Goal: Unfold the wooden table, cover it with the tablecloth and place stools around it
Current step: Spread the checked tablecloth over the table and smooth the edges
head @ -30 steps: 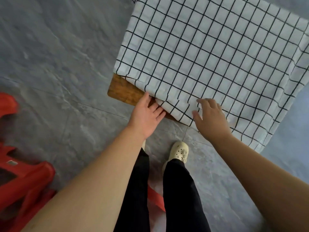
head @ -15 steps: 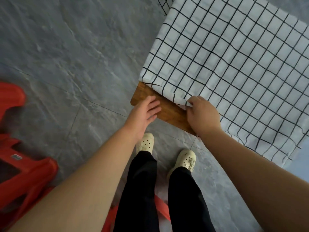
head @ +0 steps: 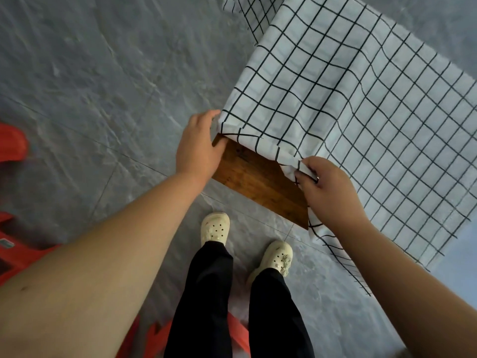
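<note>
Tablecloth (head: pixel 348 112) edge pinched by right hand (head: pixel 327 192), left hand (head: pixel 198 148) gripping its corner, wooden table (head: pixel 258 177) edge bare

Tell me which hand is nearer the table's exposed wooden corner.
Left. The left hand rests right at the wooden corner of the table, while the right hand pinches the tablecloth edge farther along.

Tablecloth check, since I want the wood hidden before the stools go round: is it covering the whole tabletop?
Not fully. The tablecloth leaves the table bare at its near corner, where the right hand pinches the edge.
</note>
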Demonstrator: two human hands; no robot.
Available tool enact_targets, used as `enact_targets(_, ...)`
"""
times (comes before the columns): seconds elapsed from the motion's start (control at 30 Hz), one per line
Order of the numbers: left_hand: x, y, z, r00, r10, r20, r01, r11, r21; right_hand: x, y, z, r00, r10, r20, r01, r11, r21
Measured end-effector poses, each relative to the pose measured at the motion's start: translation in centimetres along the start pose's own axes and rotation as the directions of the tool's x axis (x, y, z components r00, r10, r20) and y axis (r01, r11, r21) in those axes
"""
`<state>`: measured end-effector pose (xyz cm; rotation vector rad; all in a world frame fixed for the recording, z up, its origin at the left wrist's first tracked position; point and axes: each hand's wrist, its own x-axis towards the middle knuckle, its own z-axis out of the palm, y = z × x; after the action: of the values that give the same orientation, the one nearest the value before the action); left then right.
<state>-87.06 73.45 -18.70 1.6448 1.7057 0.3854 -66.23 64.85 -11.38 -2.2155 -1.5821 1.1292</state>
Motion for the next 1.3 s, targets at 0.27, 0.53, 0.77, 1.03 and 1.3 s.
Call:
enact_targets(0.27, 0.8, 0.0, -1.0, 0.961, 0.275, -0.024, -0.271, 0.957, 0.106, -0.4, 0.6, -0.3, 0.999, 0.013, -0.031, -0.012, 0.999, 0.031)
enact_targets(0.53, 1.9, -0.6, -5.9, 0.702, 0.665, 0.253, -0.706, 0.608, 0.362, -2.4, 0.9, -0.6, 0.997, 0.012, 0.078, -0.01, 1.0, -0.03)
enact_targets(0.77, -0.1, -0.1, -11.8, 0.568, 0.691, 0.447, -0.818, 0.416, 0.397, -4.3, 0.1, -0.1, 0.99, -0.022, 0.141, 0.0, 0.989, 0.148)
enact_targets(1.03, -3.7, -4.6, -11.2, 0.499, 0.557, 0.664, -0.865, 0.371, 0.339, -6.3, -0.2, 3.7, 0.938, -0.053, 0.341, 0.053, 0.999, 0.012)
enact_targets(1.3, -4.0, -6.6, -10.2, 0.575, 0.49, 0.655, -0.817, 0.39, 0.425, -6.2, -0.4, 6.9, 0.895, -0.01, 0.446, 0.003, 1.0, 0.016)
